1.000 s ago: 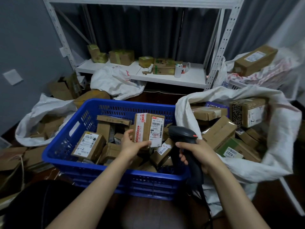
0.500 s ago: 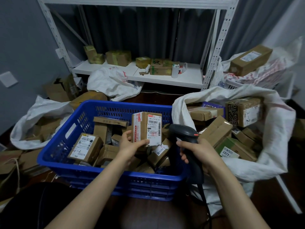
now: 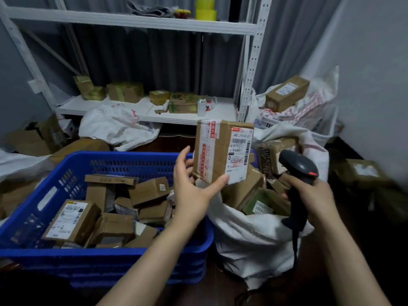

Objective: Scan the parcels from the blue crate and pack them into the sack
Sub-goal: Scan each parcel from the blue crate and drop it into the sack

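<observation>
1. Blue crate (image 3: 136, 156): sits at near left on the floor. It holds many loose parcels (image 3: 72, 219), so most of the task is judged to remain.

2. Left hand (image 3: 192, 186): raised at centre. Its grip pinches the held parcel (image 3: 220, 151) at the lower left corner, with the thumb across the near face and the fingers behind the left edge.

3. Held parcel: upright and clear of the crate contents, above the line where the crate's right rim meets the sack (image 3: 249, 239). Its white label faces the wearer. No scan beam shows on the label, and the picture does not tell whether a read is complete.

4. Sack: open at right, just beside the crate, with packed boxes (image 3: 245, 191) visible in its mouth.

5. Right hand (image 3: 315, 195): its grip is wrapped round the handle of the scanner (image 3: 298, 166). The scanner head sits to the right of the label, above the sack.

Step in hand (judged): presentation of the label to the scanner, or transfer directly after it.

Next move calls for a confirmed read. The parcel then travels right over the sack mouth, lowers onto the packed boxes and is released, with the scanner cable kept clear.
</observation>
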